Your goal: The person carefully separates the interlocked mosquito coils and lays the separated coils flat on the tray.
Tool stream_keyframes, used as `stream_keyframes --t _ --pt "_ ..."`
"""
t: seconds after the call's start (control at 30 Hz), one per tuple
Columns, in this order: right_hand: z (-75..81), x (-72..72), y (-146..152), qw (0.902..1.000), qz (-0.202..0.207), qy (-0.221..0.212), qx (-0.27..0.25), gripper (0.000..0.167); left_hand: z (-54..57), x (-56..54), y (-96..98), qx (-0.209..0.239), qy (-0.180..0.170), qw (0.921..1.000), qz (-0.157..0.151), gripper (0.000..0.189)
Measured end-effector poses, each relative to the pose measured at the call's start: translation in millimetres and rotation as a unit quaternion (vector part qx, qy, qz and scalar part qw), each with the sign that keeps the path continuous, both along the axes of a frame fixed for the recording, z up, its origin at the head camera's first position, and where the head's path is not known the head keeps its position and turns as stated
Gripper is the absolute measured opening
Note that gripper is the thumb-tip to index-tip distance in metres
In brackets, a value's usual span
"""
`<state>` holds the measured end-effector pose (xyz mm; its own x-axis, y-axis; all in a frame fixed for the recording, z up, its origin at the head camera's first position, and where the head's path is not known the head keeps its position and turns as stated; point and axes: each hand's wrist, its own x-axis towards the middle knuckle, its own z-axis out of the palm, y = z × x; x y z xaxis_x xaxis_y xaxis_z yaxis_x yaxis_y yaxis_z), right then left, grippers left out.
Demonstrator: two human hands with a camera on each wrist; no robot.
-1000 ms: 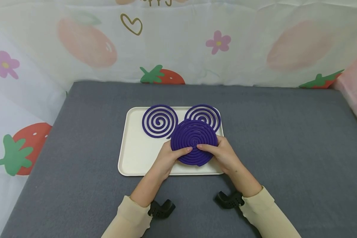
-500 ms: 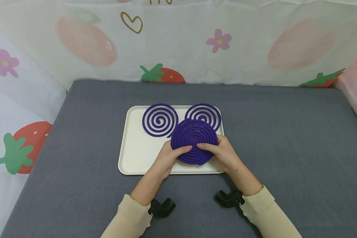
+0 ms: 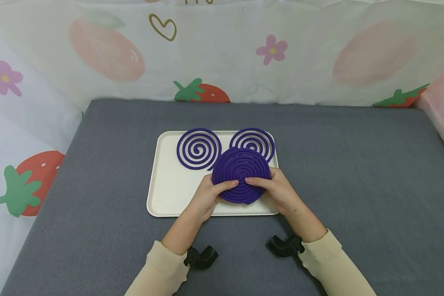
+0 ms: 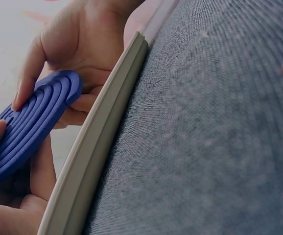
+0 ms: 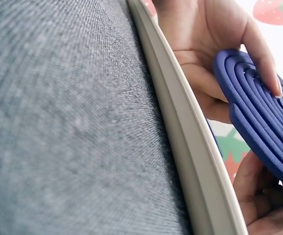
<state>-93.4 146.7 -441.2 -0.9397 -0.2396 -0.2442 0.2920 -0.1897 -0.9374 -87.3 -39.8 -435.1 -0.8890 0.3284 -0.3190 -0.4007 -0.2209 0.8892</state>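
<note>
Both hands hold a purple mosquito coil disc (image 3: pixel 241 164), its rings lying tightly together, above the right part of a cream tray (image 3: pixel 166 193). My left hand (image 3: pixel 206 194) grips its left edge and my right hand (image 3: pixel 282 193) its right edge. The thumbs rest on its face near the centre, with the other fingers behind it. Seen edge-on in the left wrist view, the disc (image 4: pixel 36 122) is tilted and thin. A loose-ringed purple coil (image 3: pixel 198 149) lies at the tray's back left. Another loose-ringed coil (image 3: pixel 252 137), at the back right, is partly hidden by the held disc.
The tray stands on a table with a grey cloth (image 3: pixel 355 172). Its raised rim (image 5: pixel 193 132) shows close up in the right wrist view. A printed curtain (image 3: pixel 222 53) hangs behind the table. Each wrist carries a black camera mount (image 3: pixel 201 257).
The hands keep the same grip on the mosquito coil disc, thumbs near its centre. Only the head view shifts slightly; the coils on the tray have not moved.
</note>
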Motion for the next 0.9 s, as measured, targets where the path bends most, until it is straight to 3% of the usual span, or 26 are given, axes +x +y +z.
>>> stream_keyframes --t 0.9 --pt "0.5 0.4 2.3 0.9985 0.041 -0.015 -0.033 0.021 0.5 1.4 0.0 0.005 0.011 0.9999 -0.001 0.041"
